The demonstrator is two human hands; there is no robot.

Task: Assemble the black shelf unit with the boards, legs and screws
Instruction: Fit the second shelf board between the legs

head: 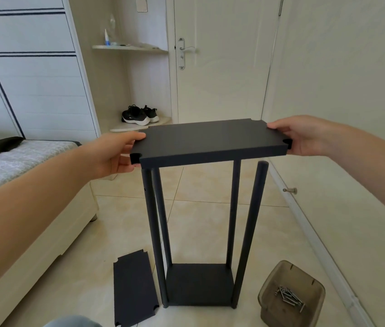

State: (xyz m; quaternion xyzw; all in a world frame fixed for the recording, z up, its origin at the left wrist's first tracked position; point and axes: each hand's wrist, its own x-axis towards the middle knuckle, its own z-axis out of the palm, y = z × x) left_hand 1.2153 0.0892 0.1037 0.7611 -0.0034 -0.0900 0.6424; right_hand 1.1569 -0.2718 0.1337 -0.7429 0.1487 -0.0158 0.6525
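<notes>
I hold a black board (210,140) level above the tops of several upright black legs (155,232). My left hand (113,154) grips its left end, thumb on top and fingers underneath. My right hand (305,135) grips the right end the same way. The board has round notches at its corners. The legs rise from a bottom board (198,284) standing on the tiled floor. The near right leg (250,227) pokes up just outside the board's right front corner. A spare black board (133,286) lies flat on the floor to the left of the frame.
A translucent brown tub (292,296) with several screws (289,297) sits on the floor at the right. A bed (21,161) is at the left, a wall with a door stop (290,190) at the right, and a closed door (222,57) and black shoes (139,114) beyond.
</notes>
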